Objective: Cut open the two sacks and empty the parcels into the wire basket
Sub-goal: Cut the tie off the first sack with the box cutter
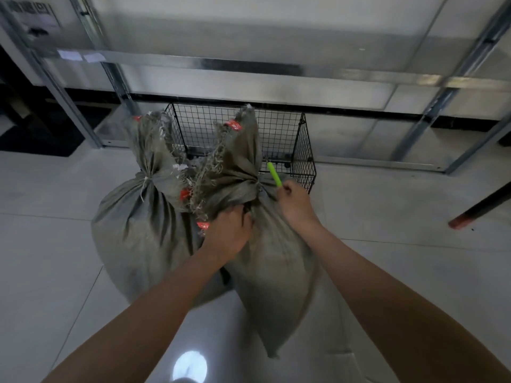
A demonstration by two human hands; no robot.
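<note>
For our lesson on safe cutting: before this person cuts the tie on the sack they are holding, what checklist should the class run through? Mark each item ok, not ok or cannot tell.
1. Sack steadied: the left hand grips the right sack just under its tie. Ok.
2. Tool in hand: the right hand holds the green cutter beside the tie. Ok.
3. Blade out and facing away from the body: the blade is hidden. Cannot tell.
4. Holding fingers clear of the cut: they sit close below the tie. Probably not ok.
5. Wire basket within reach: it stands right behind both sacks. Ok.
6. Left sack upright and tied. Ok.
</note>
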